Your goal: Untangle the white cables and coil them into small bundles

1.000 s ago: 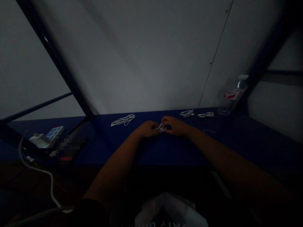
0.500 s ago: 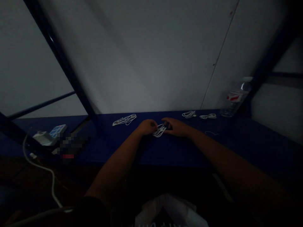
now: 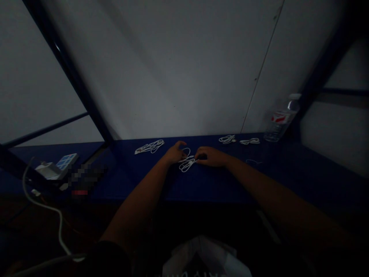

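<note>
Head view: nearest, pale garment [image 3: 206,259] w/ printed letters. Beyond it, on smooth blue shelf [image 3: 201,188], loosely looped thin white cable [image 3: 187,164] lies btwn the fingertips, loops spilling to the near side. L hand [image 3: 174,154]: index raised and spread from the rest, lower fingers at the cable's L edge; too dark to tell if they grip. R hand [image 3: 212,157]: thumb + index curved to a near-closed pinch on the cable's R end. Far L, thick white cord [image 3: 60,227] hangs in a curve nr boxy white adapter [image 3: 47,170] and white power strip w/ blue panels [image 3: 67,161]. Past the hands, bundled white cables [image 3: 150,147], more R of ctr. Far R, clear plastic bottle [image 3: 279,123], upright but leaning in view, red/white label, white cap; contents unclear. Behind, flat grey wall [image 3: 161,77].
</note>
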The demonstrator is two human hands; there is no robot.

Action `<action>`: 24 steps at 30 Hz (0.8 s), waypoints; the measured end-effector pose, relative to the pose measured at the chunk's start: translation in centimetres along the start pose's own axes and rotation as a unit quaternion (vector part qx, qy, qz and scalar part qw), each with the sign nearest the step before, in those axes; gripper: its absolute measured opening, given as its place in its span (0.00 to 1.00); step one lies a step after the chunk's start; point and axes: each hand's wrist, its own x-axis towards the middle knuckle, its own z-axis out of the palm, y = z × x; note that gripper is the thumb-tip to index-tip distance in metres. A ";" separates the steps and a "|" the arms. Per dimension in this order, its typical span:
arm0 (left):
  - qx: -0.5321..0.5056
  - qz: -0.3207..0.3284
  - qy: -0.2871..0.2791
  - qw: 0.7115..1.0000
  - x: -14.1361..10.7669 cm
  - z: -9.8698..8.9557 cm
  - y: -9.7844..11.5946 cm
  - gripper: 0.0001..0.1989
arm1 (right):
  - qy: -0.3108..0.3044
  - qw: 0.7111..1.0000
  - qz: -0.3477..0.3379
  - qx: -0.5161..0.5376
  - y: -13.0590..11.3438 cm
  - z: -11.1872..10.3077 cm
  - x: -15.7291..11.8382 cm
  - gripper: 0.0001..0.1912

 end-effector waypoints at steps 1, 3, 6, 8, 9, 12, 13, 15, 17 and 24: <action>0.007 0.005 -0.011 1.000 0.0 -0.1 0.0 0.24 | -0.001 1.000 -0.007 -0.006 -0.1 0.0 0.0 0.10; 0.055 0.031 -0.019 0.998 -0.2 -0.3 0.0 0.24 | 0.001 1.000 -0.012 -0.023 -0.4 -0.1 0.0 0.09; 0.199 0.142 0.065 0.968 -0.8 -1.0 0.6 0.17 | 0.011 0.999 -0.003 -0.031 -0.7 -0.3 -0.1 0.08; 0.252 0.228 0.095 0.935 -1.4 -1.5 1.1 0.14 | 0.019 1.000 0.015 -0.017 -0.7 -0.6 -0.2 0.08; 0.263 0.257 0.076 0.927 -1.6 -1.7 1.4 0.14 | 0.024 0.999 0.026 -0.009 -0.7 -0.7 -0.3 0.08; 0.289 0.252 -0.035 0.923 -2.0 -1.9 1.5 0.18 | 0.041 0.997 0.059 0.024 -0.4 -1.1 -0.6 0.09; 0.302 0.234 -0.060 0.922 -1.9 -1.9 1.4 0.19 | 0.051 0.996 0.068 0.040 -0.1 -1.3 -0.7 0.09; 0.329 0.207 -0.077 0.918 -1.7 -2.0 1.1 0.20 | 0.077 0.990 0.090 0.078 0.4 -1.5 -0.9 0.09; 0.353 0.201 -0.075 0.911 -1.5 -2.0 0.9 0.17 | 0.103 0.980 0.111 0.130 0.9 -1.7 -0.9 0.10; 0.258 0.178 -0.002 0.950 -1.5 -2.5 1.3 0.16 | 0.121 0.897 0.157 0.395 1.1 -3.3 -1.7 0.17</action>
